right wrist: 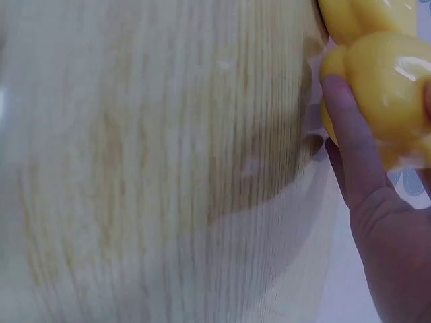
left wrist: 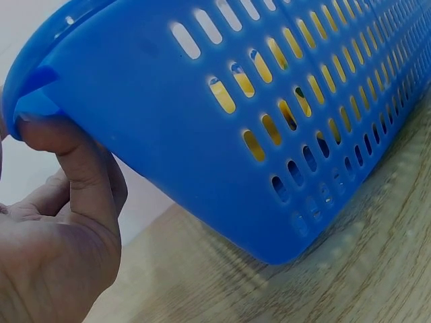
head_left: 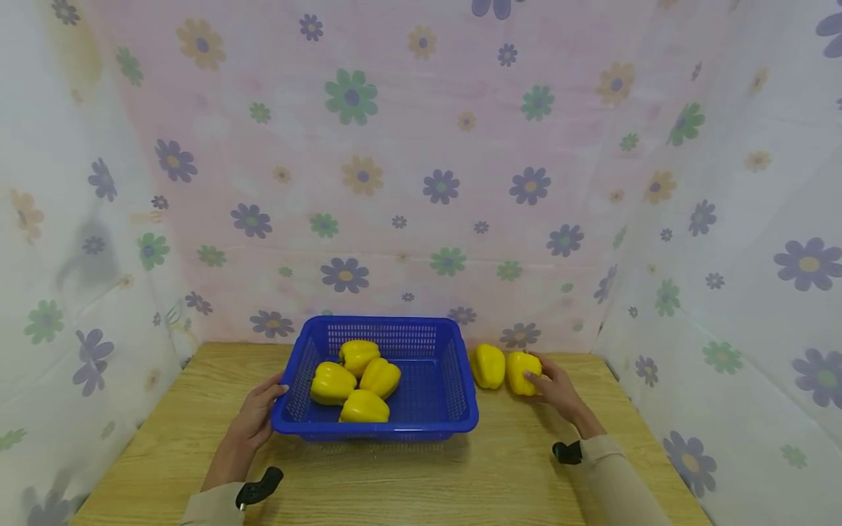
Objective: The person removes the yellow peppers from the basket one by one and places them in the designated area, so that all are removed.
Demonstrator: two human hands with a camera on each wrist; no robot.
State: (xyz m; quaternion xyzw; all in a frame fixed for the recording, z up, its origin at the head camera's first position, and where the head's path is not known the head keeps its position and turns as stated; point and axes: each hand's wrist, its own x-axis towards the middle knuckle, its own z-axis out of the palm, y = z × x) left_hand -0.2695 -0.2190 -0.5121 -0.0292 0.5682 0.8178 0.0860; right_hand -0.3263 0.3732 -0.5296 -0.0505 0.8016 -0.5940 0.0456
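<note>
A blue plastic basket (head_left: pixel 421 427) with slotted walls stands on the table, and several yellow bell peppers (head_left: pixel 332 383) lie inside, mostly toward its left half. My left hand (head_left: pixel 255 413) holds the basket's left rim; in the left wrist view its fingers (left wrist: pixel 84 171) curl at the rim's edge. To the right of the basket, two more yellow bell peppers rest side by side on the table. My right hand (head_left: pixel 555 389) grips the outer bell pepper (head_left: pixel 522 372), thumb and fingers around it. Its neighbour, the inner bell pepper (head_left: pixel 489 367), sits between it and the basket.
The wood-grain table (head_left: pixel 421 489) reaches back to a flower-printed cloth (head_left: pixel 401 146), which also hangs along both sides. A dark device (head_left: pixel 259 488) is strapped at the left wrist, and another (head_left: pixel 567 453) at the right.
</note>
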